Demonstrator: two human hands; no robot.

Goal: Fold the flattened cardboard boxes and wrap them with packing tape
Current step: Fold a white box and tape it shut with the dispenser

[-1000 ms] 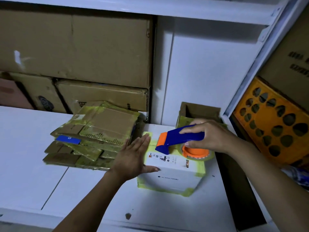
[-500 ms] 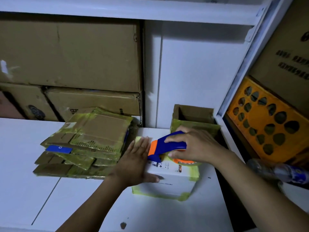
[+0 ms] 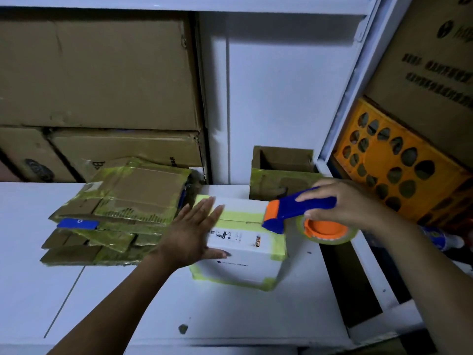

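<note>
- The white table (image 3: 102,303) carries the white box (image 3: 243,262). This box is our landmark. It stands closed, with yellow-green tape on its corners.
- Behind the white box and to its left, we see big cartons (image 3: 97,73) piled against the wall.
- To the right of the white box and further back, there is an orange crate (image 3: 399,162) with round holes.
- Just left of the white box lies a stack of flattened cardboard (image 3: 115,213), its pieces also marked with yellow-green tape. We cannot tell if it touches the box, because the arm covers that place.
- Directly behind the right rear corner of the white box, an open brown box (image 3: 281,175) stands upright.
- The left hand (image 3: 189,234) lies flat on the left part of the box top. Its fingers are straight and spread and grasp nothing, and the thumb rests at the front edge.
- The right hand (image 3: 350,203) is past the right edge of the white box. Its fingers are curled round the blue handle of the tape dispenser (image 3: 291,210).
- The orange front of the dispenser meets the box top at its right edge, and the roll of tape (image 3: 340,238) hangs beyond the right side of the box.
- A strip of tape (image 3: 238,217) runs across the box top, from the left fingers to the dispenser.
- A blue label (image 3: 78,223) lies on the stack, well left of the white box.
</note>
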